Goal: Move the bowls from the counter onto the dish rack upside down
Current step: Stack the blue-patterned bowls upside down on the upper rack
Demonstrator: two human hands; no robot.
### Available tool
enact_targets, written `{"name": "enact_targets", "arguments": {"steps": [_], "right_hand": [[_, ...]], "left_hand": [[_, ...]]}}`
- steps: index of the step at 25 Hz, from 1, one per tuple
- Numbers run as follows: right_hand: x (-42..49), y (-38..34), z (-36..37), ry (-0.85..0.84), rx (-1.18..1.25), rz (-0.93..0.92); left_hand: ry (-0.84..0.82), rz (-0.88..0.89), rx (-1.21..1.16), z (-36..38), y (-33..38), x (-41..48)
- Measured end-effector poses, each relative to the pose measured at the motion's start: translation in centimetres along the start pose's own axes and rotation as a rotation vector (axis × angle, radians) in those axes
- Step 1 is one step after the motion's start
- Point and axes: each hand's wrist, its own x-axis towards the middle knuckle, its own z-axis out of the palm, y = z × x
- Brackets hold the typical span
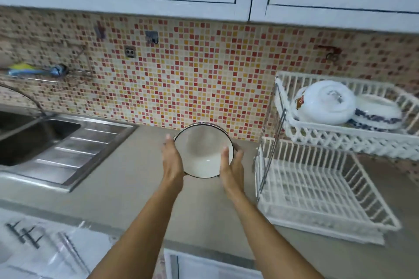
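Bowl: we see a white bowl [203, 150] with a dark rim, mouth up and tipped toward the camera, near the mosaic backsplash [181, 70]; we cannot tell whether it rests on the counter [127, 179] or is lifted off it.
Left hand: our left hand [172, 158] presses flat against the bowl's left rim, fingers pointing away.
Right hand: our right hand [231, 166] clasps the bowl's right rim, thumb inside the edge, fingers around the outside.
Grip: the two hands are apart, clamped on opposite sides of the bowl.
Dish rack: a white two-tier dish rack [317, 192] stands on the counter just to the right of the bowl.
Upper tier: it carries upside-down white dishes [326, 102], one overlapping a blue-patterned one.
Lower tier: we see only its bare wire floor, with its near-left corner close to our right wrist.
Left side: a steel sink [52, 145] and its ribbed drainboard edge lie well apart from the bowl.
Open room: bare counter runs between the drainboard and the rack, and forward to the counter's front edge.
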Motion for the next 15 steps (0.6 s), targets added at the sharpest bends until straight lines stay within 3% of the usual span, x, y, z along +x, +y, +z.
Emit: {"name": "enact_targets", "arguments": {"steps": [4,6,9,15], "right_hand": [[1.5,-7.8,-5.0,-0.075,0.251,-0.043],[2.4,-10.5,-8.5,-0.191,0.339,-0.026],[2.5,-13.4,-14.7,-0.335,0.344,-0.046],[4.9,-15.2,-29.0,-0.229,0.238,-0.212]], "left_hand": [[-0.160,0.226,-0.082,3.0,5.9,-3.3],[-0.254,0.322,-0.107,5.3,8.0,-5.3],[-0.408,0.443,-0.138,9.8,9.8,-8.2],[-0.696,0.550,-0.146,21.9,9.6,-12.8]]}}
